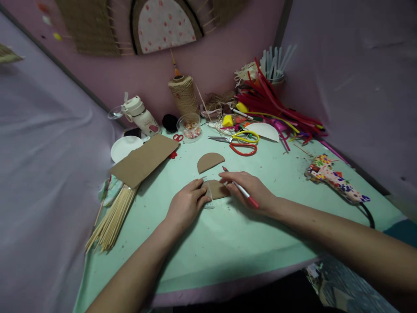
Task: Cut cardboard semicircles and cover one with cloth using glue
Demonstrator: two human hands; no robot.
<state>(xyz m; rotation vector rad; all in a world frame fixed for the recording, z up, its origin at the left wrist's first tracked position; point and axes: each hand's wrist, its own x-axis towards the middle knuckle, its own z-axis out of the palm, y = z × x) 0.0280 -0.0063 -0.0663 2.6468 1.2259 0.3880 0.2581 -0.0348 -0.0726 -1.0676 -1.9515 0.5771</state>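
A ruler (209,204) is pressed onto cardboard (219,190) by the left hand (186,201); a pen (243,191) is held in the right hand (256,188). Slips are best prevented by firm pressure.

A: From my remote seat, head view. What do I log at the hands?
B: I see the left hand (188,201) with fingertips on a clear ruler (210,196), laid over a cardboard piece (219,190); pinch or press, I can't tell. The right hand (249,190) holds a red-and-white pen (244,194), aslant.
A: Beyond them?
B: I note a cardboard half-disc (210,162) near the pen tip, then open scissors (230,139), one handle loop yellow, one red.
A: Sides?
B: Left, a cardboard sheet (145,160) over thin sticks (116,219). Right, a flower-patterned tool (339,180), its cord trailing.
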